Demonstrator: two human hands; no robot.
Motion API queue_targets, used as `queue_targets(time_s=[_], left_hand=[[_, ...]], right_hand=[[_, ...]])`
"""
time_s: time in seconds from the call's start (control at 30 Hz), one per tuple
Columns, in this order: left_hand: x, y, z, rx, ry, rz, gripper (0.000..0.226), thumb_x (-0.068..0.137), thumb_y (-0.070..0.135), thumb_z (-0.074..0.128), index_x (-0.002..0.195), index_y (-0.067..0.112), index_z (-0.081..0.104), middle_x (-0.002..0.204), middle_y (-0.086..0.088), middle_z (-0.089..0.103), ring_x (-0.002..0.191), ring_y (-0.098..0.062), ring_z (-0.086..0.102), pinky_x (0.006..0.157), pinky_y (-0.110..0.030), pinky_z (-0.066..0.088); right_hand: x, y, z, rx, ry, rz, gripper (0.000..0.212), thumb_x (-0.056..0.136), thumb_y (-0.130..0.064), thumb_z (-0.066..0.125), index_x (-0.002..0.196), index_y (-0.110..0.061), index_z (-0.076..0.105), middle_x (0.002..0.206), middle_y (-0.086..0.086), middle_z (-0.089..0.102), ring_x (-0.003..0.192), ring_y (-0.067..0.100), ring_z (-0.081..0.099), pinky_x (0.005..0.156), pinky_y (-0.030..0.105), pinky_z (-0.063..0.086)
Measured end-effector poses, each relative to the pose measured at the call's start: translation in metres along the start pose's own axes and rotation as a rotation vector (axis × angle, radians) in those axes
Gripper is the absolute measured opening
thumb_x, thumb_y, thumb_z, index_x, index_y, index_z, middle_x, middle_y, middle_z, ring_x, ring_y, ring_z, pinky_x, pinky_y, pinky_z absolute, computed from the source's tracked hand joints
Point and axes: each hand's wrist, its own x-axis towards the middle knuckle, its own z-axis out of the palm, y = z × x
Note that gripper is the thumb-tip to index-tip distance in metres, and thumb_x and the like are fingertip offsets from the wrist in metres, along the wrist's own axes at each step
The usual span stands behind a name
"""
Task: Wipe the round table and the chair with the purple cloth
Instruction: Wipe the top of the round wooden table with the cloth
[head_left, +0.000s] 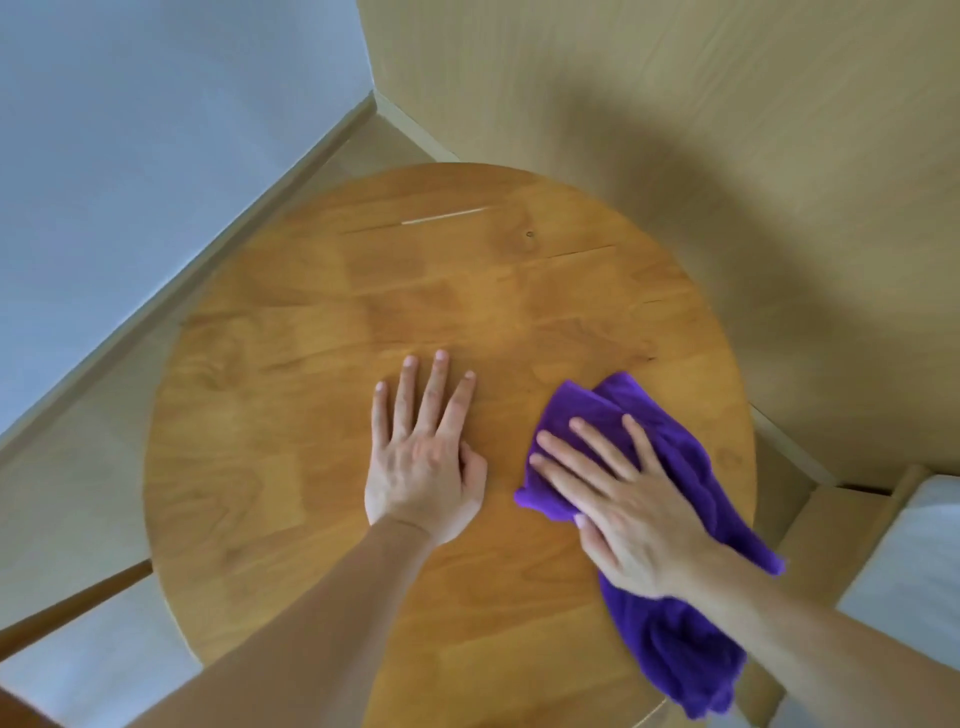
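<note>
The round wooden table fills the middle of the view. My left hand lies flat on its top near the centre, fingers straight and spread. To its right, the purple cloth is crumpled on the table's right side and trails over the near right edge. My right hand presses down on the cloth with straight, spread fingers. A wooden chair part shows at the lower left, and I cannot see the rest of the chair.
The table stands in a corner between a pale blue-grey wall on the left and a light wood panel behind. A baseboard runs along the floor. A white cushioned surface sits at the right edge.
</note>
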Motion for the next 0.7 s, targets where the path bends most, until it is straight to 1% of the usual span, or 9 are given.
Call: queue_targets(time_s=[0.07,0.2,0.3,0.37,0.4,0.5,0.6,0.63,0.7], left_hand=[[0.001,-0.001,0.002,0.016,0.008,0.005,0.074,0.084,0.033,0.038,0.157,0.023,0.031,0.169,-0.003,0.015,0.156,-0.031,0.006,0.125,-0.055,0.007],[0.003,-0.001,0.003,0.036,0.004,-0.004,0.073,0.085,0.033,0.038,0.157,0.024,0.028,0.169,-0.004,0.014,0.157,-0.031,0.004,0.125,-0.056,0.005],[0.003,-0.001,0.004,0.041,0.006,-0.007,0.073,0.084,0.032,0.037,0.157,0.024,0.028,0.169,-0.004,0.015,0.156,-0.031,0.004,0.125,-0.057,0.005],[0.003,-0.002,0.004,0.037,0.011,-0.008,0.073,0.084,0.03,0.036,0.156,0.023,0.029,0.169,-0.004,0.016,0.156,-0.031,0.005,0.124,-0.057,0.006],[0.003,-0.002,0.004,0.032,0.02,-0.007,0.074,0.083,0.029,0.036,0.156,0.023,0.03,0.169,-0.004,0.016,0.156,-0.031,0.006,0.124,-0.058,0.007],[0.002,-0.002,0.005,0.015,0.054,-0.006,0.073,0.083,0.027,0.035,0.155,0.022,0.034,0.168,-0.004,0.019,0.156,-0.032,0.009,0.124,-0.058,0.009],[0.005,0.002,0.006,-0.006,0.072,0.0,0.071,0.083,0.026,0.035,0.154,0.019,0.037,0.167,-0.006,0.021,0.155,-0.034,0.01,0.124,-0.058,0.006],[0.005,0.002,0.006,-0.004,0.064,-0.004,0.071,0.083,0.027,0.036,0.154,0.019,0.037,0.167,-0.006,0.021,0.155,-0.034,0.01,0.124,-0.058,0.006],[0.005,0.002,0.005,0.009,0.048,-0.014,0.071,0.084,0.029,0.037,0.154,0.019,0.035,0.168,-0.007,0.02,0.156,-0.033,0.008,0.124,-0.058,0.005]], right_hand=[[0.019,0.022,-0.006,0.031,0.021,0.165,0.074,0.091,-0.031,0.046,0.162,-0.025,0.027,0.171,-0.008,0.015,0.158,0.023,0.012,0.12,0.066,0.017],[0.085,0.028,-0.02,0.136,0.144,0.711,0.071,0.092,-0.033,0.035,0.162,-0.028,0.021,0.171,-0.009,0.013,0.158,0.021,0.008,0.125,0.059,0.007],[0.114,0.005,-0.026,0.214,0.207,0.896,0.071,0.092,-0.036,0.031,0.162,-0.025,0.023,0.171,-0.007,0.016,0.158,0.023,0.01,0.125,0.059,0.007],[0.11,-0.018,-0.024,0.219,0.204,0.87,0.071,0.093,-0.037,0.031,0.163,-0.023,0.022,0.171,-0.006,0.013,0.158,0.024,0.008,0.124,0.06,0.008],[0.1,-0.03,-0.022,0.214,0.185,0.8,0.072,0.094,-0.037,0.032,0.163,-0.024,0.021,0.172,-0.006,0.011,0.158,0.024,0.007,0.124,0.06,0.009],[0.047,-0.047,-0.007,0.199,0.088,0.429,0.073,0.092,-0.037,0.044,0.162,-0.024,0.027,0.171,-0.008,0.012,0.158,0.022,0.007,0.123,0.06,0.014],[0.003,-0.011,0.002,0.125,0.043,0.144,0.076,0.086,-0.034,0.054,0.16,-0.025,0.034,0.17,-0.009,0.019,0.158,0.02,0.011,0.123,0.059,0.016],[0.0,0.005,0.003,0.107,0.042,0.123,0.078,0.085,-0.033,0.055,0.16,-0.026,0.034,0.169,-0.009,0.02,0.158,0.019,0.012,0.123,0.058,0.016],[0.009,0.027,-0.001,0.116,0.059,0.244,0.078,0.085,-0.032,0.053,0.16,-0.027,0.032,0.169,-0.01,0.02,0.157,0.019,0.013,0.123,0.057,0.015]])
